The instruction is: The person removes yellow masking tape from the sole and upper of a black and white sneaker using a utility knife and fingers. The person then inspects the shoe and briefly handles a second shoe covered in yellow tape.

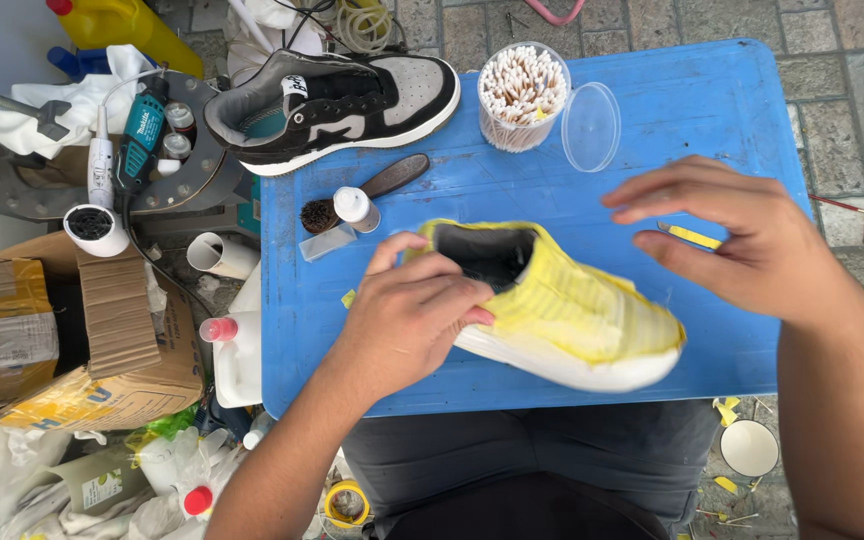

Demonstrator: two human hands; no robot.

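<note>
A sneaker wrapped in yellow masking tape (572, 310), with a white sole and a dark opening, lies on its side on the blue table (692, 110). My left hand (407, 315) grips its heel end, thumb near the collar. My right hand (742, 235) hovers just above and right of the toe, fingers spread and slightly blurred, holding nothing. A small strip of yellow tape (694, 236) lies on the table under that hand.
A black, grey and white sneaker (337, 105) sits at the table's back left. Nearby are a tub of cotton swabs (522, 95), its clear lid (590, 125), a small brush (362, 190) and a white bottle (356, 208). A cardboard box (72, 330), tools and bottles crowd the ground at left.
</note>
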